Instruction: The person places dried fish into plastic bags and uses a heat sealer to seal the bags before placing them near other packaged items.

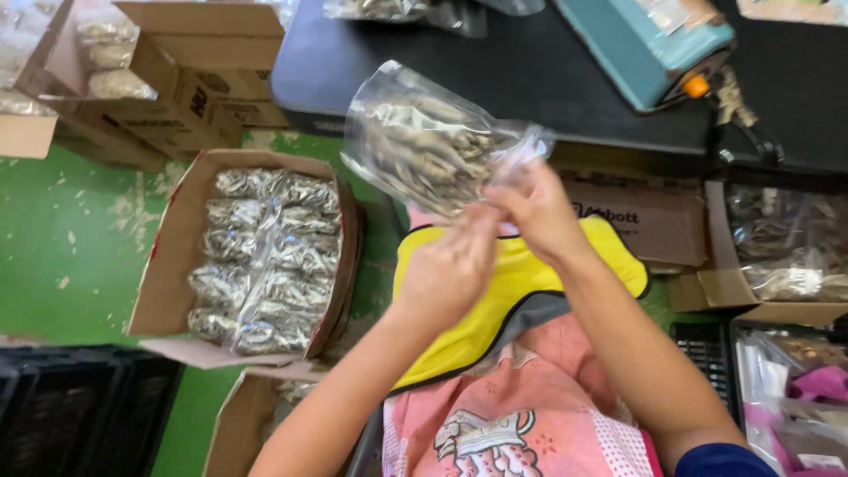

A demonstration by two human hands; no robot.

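- A cardboard box [168, 265], left of the black table [530, 79], holds packed clear bags of small dried fish.
- The person's left hand [450, 269] pinches the lower end of a clear bag of dried fish [428, 141].
- The bag hangs in the air before the table's front edge, its long axis slanting up-left, its open end toward the hands.
- The right hand [534, 208] grips the bag's bunched mouth.
- A teal sealing machine [645, 44] sits on the table.
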